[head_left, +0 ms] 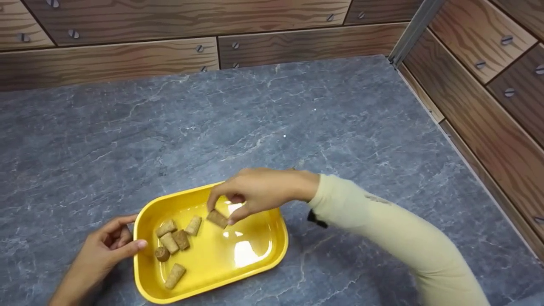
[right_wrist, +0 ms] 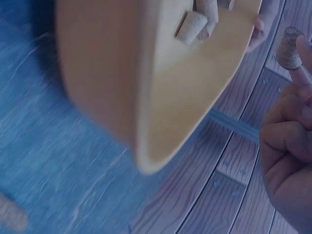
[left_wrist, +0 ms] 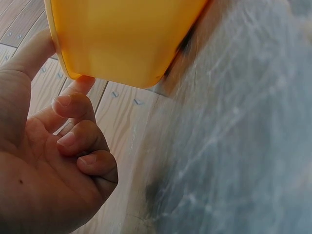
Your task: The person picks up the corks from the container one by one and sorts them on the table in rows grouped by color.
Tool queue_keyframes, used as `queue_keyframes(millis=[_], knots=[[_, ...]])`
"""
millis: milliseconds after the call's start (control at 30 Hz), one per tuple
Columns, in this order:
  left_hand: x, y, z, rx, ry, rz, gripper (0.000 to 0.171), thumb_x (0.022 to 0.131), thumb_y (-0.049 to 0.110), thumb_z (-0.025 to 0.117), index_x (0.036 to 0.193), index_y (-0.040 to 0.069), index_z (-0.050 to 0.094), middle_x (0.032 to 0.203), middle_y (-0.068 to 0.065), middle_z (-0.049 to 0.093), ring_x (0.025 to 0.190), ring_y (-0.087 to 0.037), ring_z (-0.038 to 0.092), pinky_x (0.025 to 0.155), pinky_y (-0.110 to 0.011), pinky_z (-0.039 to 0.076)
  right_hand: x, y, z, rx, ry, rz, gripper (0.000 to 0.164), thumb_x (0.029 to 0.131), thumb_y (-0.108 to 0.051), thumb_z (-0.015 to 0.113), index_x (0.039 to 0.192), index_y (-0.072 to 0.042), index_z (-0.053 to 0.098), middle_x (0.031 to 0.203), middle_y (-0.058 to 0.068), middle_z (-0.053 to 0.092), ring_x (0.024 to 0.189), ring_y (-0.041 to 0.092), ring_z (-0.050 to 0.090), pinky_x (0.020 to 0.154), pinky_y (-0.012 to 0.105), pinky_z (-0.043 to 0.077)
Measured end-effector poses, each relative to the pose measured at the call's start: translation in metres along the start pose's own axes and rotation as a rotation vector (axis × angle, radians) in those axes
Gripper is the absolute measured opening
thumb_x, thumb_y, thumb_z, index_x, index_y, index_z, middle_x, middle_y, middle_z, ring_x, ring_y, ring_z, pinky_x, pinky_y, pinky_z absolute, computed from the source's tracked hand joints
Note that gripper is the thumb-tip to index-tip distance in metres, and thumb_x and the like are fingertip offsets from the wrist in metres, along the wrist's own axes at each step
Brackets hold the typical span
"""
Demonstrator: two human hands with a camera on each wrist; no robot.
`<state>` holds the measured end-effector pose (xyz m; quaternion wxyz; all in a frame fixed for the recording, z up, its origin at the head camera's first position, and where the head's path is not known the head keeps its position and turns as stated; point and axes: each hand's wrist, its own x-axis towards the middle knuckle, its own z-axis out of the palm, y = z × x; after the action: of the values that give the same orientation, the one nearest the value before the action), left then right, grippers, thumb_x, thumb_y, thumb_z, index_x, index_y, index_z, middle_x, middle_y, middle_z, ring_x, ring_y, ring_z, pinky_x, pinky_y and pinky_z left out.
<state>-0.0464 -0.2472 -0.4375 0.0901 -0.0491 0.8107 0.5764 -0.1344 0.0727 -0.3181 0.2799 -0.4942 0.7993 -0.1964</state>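
while one left hand (head_left: 104, 246) pinched the left end of the one yellow tray (head_left: 210, 286), its thumb lay over the rim and its forefinger reached along the outside; the left wrist view showed its other three fingers curled in. one right hand (head_left: 255, 191) grasped one cork (head_left: 217, 219) between thumb and forefinger, holding it over the middle of the tray, below the level of the far rim.

six more corks lay inside the tray, all in its left half. three of them (head_left: 169, 243) sat bunched together, two pale and one darker brown. one pale cork (head_left: 194, 225) leaned just to the right of that bunch. one brown cork (head_left: 162, 254), with its round end facing up, stood close to the left wall, and one pale cork (head_left: 175, 276) lay apart, near the front wall. that made seven corks in sight from above, counting the held one.

in the right wrist view, one blurred brownish piece (right_wrist: 12, 214) lay on the table (head_left: 127, 148); i could not tell what it was. one pale sleeve (head_left: 382, 221) covered the right arm. two wood-patterned walls, one at the back (head_left: 276, 46) and one at the right (head_left: 480, 106), bordered the grey marbled table.
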Motion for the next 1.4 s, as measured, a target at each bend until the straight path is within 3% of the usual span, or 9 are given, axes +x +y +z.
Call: queue_keyframes(millis=[267,433,600,933,1133,1400], knots=[[0.0,0.0,0.0,-0.002,0.003,0.004,0.039,0.078,-0.006,0.073,0.114,0.008,0.065,0.066,0.003,0.039,0.058,-0.01,0.039,0.052,-0.025,0.033,-0.034,0.028,-0.013,0.083,0.141,0.042,0.033,0.088,-0.022,0.07,0.12,-0.016,0.062,0.067,-0.004,0.041,0.06,0.007,0.035,0.059,0.02,0.032],[0.0,0.001,0.0,0.008,0.007,-0.009,0.039,0.079,-0.004,0.074,0.114,0.008,0.065,0.066,0.002,0.04,0.058,-0.01,0.039,0.052,-0.025,0.034,-0.053,0.048,-0.022,0.156,0.208,0.134,0.034,0.087,-0.019,0.071,0.12,-0.017,0.062,0.067,-0.003,0.039,0.056,0.008,0.04,0.057,0.021,0.041],[-0.001,0.001,0.0,0.005,0.01,-0.007,0.039,0.078,-0.005,0.074,0.113,0.01,0.065,0.066,0.002,0.04,0.058,-0.009,0.039,0.052,-0.024,0.033,-0.074,0.068,-0.025,0.17,0.279,0.217,0.034,0.088,-0.019,0.071,0.12,-0.016,0.061,0.067,-0.004,0.036,0.059,0.01,0.035,0.06,0.023,0.036],[-0.001,0.001,0.0,-0.01,0.013,-0.015,0.039,0.079,-0.005,0.074,0.113,0.009,0.066,0.066,0.003,0.04,0.059,-0.009,0.039,0.053,-0.024,0.034,-0.109,0.103,-0.007,0.207,0.37,0.382,0.034,0.086,-0.016,0.073,0.117,-0.011,0.06,0.071,-0.003,0.041,0.064,0.011,0.037,0.06,0.023,0.035],[-0.001,0.001,0.001,-0.038,0.009,-0.007,0.038,0.078,-0.007,0.073,0.113,0.007,0.065,0.065,0.002,0.039,0.059,-0.01,0.039,0.052,-0.026,0.032,-0.122,0.12,0.005,0.241,0.371,0.461,0.035,0.087,-0.017,0.072,0.117,-0.008,0.058,0.073,-0.002,0.041,0.064,0.011,0.038,0.061,0.023,0.036],[0.0,0.004,0.0,0.001,-0.003,-0.046,0.039,0.08,-0.002,0.074,0.117,0.005,0.063,0.066,0.002,0.04,0.059,-0.01,0.039,0.052,-0.024,0.033,-0.13,0.138,0.02,0.24,0.371,0.521,0.035,0.087,-0.015,0.071,0.117,-0.004,0.057,0.072,-0.002,0.04,0.064,0.012,0.037,0.065,0.028,0.037]])
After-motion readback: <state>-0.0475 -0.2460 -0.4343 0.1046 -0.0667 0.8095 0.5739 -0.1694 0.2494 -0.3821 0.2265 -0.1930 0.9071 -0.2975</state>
